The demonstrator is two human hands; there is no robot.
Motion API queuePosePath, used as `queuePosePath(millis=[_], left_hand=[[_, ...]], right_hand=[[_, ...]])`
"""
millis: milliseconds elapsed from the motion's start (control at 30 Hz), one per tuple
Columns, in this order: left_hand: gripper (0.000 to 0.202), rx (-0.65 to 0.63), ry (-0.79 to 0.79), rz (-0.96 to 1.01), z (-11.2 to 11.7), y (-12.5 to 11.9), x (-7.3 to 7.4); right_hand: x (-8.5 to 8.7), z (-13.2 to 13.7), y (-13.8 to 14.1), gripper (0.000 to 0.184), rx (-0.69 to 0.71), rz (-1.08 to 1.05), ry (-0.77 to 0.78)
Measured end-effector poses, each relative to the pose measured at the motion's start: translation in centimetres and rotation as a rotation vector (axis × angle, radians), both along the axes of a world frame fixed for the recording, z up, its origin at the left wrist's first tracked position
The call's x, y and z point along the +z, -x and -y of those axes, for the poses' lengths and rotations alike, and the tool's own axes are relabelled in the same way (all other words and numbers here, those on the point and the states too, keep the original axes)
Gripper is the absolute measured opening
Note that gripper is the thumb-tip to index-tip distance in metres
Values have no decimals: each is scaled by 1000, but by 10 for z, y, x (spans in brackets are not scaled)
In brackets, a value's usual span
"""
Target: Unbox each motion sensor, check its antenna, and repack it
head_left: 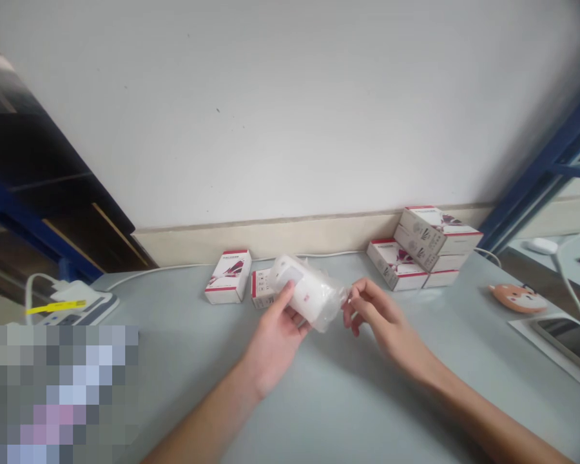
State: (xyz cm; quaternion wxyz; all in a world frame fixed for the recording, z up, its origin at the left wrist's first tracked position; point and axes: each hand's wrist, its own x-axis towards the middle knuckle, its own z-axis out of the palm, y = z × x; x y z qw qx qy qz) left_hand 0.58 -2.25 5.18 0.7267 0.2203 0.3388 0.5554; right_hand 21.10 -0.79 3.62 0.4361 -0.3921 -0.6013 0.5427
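Observation:
My left hand (276,336) is wrapped round a white device in a clear plastic bag (305,292), holding it above the grey table (338,393). My right hand (373,314) pinches the bag's right end with its fingertips. Just behind the bag lie two small white-and-red boxes, one (229,276) to the left and one (261,288) partly hidden by the bag.
A stack of several white-and-red boxes (425,246) stands at the back right by the wall. A white power strip with a yellow tag (72,301) sits at the left. An orange animal-shaped item (518,298) and a flat screen (568,341) lie at the right. Blue shelf frames flank both sides.

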Motion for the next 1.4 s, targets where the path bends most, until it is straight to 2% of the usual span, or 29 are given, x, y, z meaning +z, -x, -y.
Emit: queuePosePath(millis=[67,167,267,333,433,467,567,633,733,900,967,1067,1133,1233,1333,1400], left_hand=[[49,-5,-30,-7,1,-1,-1],[44,-22,-97,-42,3,-2,-6],[38,-34,-140,-100,5,-3,-11],[38,-29,-169,-128,6,-3,-12],[41,8,-207,-136,5,-3,-11],[41,19,-218,-137,5,-3,-10],[42,43,-237,-161,5,-3,-6],[46,39,-227,-170,6,-4,-3],[50,29,-213,-154,7,-5,-1],[44,34,-203,-129,5,-5,-6],[45,34,-186,-138,5,-5,-7],[49,42,-157,-134,5,-5,-6],[53,49,-150,-124,6,-6,-7],[58,54,-153,-157,8,-8,-10],[62,26,-153,-216,10,-10,-13],[63,8,-167,-227,12,-10,-14]], right_hand=[[0,4,4,35,79,-24,102],[-2,9,13,46,223,55,256],[-5,8,17,47,337,61,316],[-3,6,13,37,361,25,348],[1,2,2,11,348,-24,380],[2,2,0,11,345,-56,390],[3,3,-3,32,399,-211,433],[0,5,1,35,428,-258,435],[-3,4,7,27,339,-191,351],[2,1,5,31,234,-81,254],[7,1,2,40,215,-98,249],[8,3,0,57,241,-240,272],[5,3,0,69,241,-313,276],[-4,3,5,79,179,-272,298],[-9,4,12,75,127,-192,287],[-10,4,16,65,91,-183,233]])
